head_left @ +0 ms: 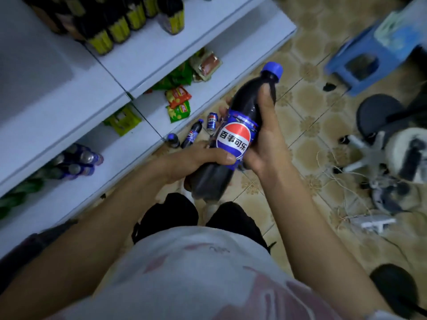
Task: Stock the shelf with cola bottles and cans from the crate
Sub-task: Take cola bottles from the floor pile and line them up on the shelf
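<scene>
Both hands hold a cola bottle at frame centre, above the floor. The left hand wraps its lower body and the right hand grips its shoulder. It looks mid-carry; next it likely needs swinging left and standing on the shelf near the cans.

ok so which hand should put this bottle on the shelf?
Left, probably. The shelf lies on the person's left, and the left hand grips the cola bottle below its label on that side. The right hand holds the upper body on the far side and would have to cross over.
</scene>
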A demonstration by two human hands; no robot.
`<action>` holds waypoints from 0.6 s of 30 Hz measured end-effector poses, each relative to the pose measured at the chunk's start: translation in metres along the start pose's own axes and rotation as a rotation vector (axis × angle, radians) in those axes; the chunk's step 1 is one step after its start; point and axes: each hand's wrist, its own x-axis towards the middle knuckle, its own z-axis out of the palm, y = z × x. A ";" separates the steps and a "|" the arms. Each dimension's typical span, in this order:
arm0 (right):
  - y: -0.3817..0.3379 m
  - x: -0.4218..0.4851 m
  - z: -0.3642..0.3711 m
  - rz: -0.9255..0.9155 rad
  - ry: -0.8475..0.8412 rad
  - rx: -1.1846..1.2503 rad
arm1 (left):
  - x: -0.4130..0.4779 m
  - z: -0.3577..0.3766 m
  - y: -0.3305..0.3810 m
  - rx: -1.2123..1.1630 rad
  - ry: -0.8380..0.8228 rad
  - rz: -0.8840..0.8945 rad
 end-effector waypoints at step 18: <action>0.028 -0.098 0.100 -0.066 -0.476 -0.290 | -0.152 0.075 -0.059 0.345 0.998 0.498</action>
